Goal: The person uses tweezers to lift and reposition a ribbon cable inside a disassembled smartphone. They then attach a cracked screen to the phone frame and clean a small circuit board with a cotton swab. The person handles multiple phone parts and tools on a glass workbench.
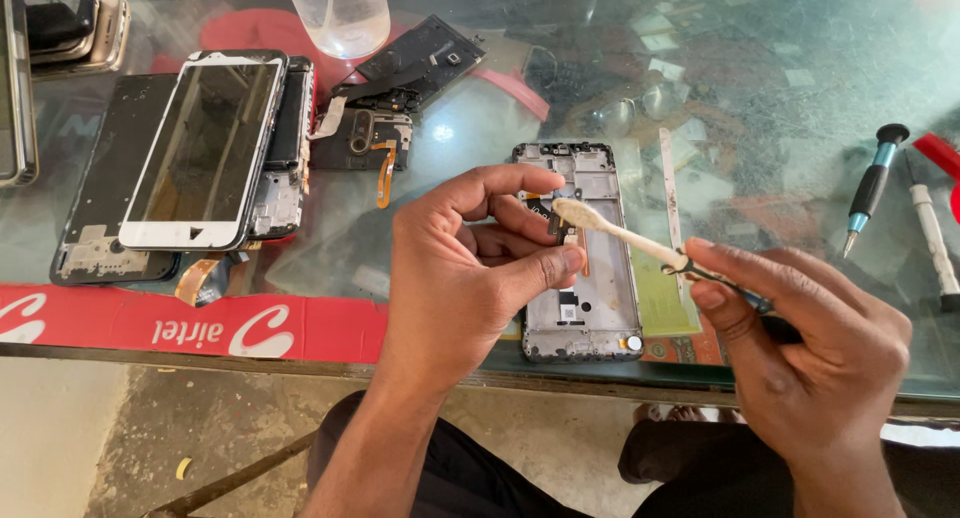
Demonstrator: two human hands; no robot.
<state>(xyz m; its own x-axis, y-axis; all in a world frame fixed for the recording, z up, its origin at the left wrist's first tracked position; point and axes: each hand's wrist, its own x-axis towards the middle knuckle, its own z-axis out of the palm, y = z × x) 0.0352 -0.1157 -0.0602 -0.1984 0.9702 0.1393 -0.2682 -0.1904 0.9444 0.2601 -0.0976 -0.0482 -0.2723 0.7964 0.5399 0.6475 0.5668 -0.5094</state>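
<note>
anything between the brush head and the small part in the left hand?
Nothing visible. The brush in the right hand has its bristle end right at the small part pinched in the left hand, above the phone frame.

It was a phone repair shop: a glass-topped counter [760,88] carried opened phone frames [585,268], loose screens [205,153], flex cables [385,173] and precision screwdrivers [870,188].

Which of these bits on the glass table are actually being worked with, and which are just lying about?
In use:
left hand pinching a small dark part
right hand holding a toothbrush

Lying about:
phone frame
white-fronted phone
clear bottle
screwdriver
circuit board
</note>
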